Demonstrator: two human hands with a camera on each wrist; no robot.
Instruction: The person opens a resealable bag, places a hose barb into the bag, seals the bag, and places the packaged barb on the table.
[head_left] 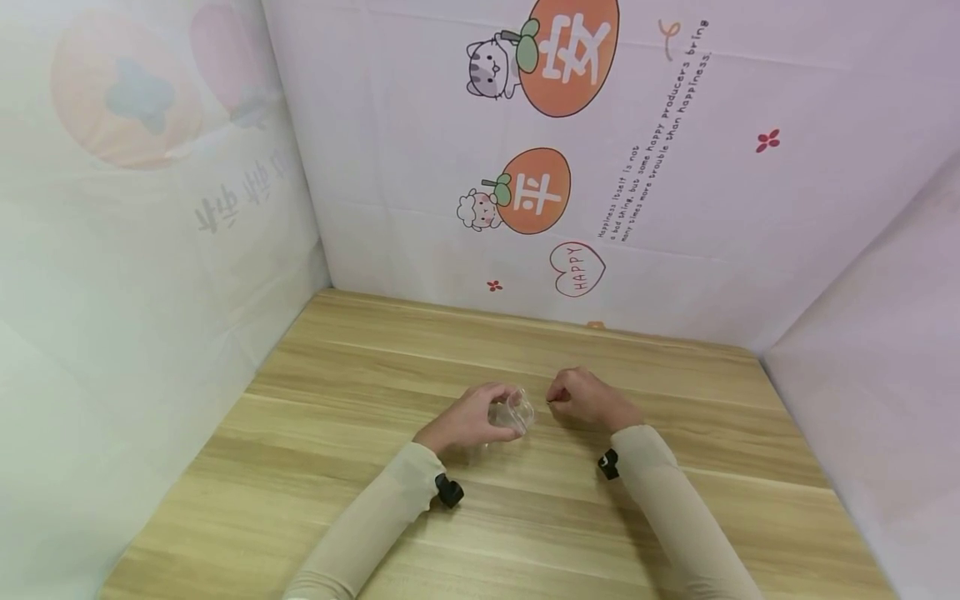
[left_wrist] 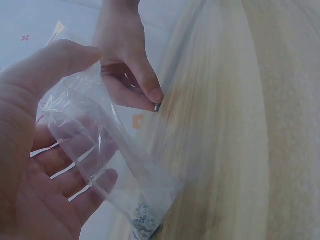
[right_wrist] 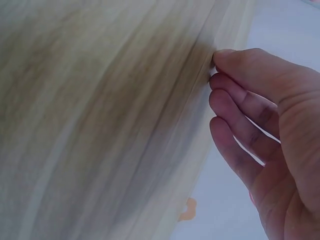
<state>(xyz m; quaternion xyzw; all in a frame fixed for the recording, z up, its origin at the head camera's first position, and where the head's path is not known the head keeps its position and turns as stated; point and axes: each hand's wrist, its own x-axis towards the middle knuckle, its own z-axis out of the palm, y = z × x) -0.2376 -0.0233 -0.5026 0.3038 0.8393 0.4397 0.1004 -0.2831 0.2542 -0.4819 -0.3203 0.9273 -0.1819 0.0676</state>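
Observation:
My left hand (head_left: 476, 417) holds a clear plastic bag (left_wrist: 100, 135) by its upper part, with the mouth spread between thumb and fingers. At the bottom of the bag lie several small metal pieces (left_wrist: 144, 220), perhaps screws or nuts; their exact kind is unclear. To the right of the bag, my right hand (head_left: 588, 396) pinches a tiny dark metal piece (left_wrist: 157, 107) between thumb and forefinger, just above the tabletop. In the right wrist view the thumb and fingertips meet, and the piece is mostly hidden between them.
A wood-grain table (head_left: 337, 383) spreads under both hands. White printed cloth walls (head_left: 420, 208) stand at the back, left and right. Black wrist cameras (head_left: 450, 491) are strapped over the beige sleeves (head_left: 360, 533).

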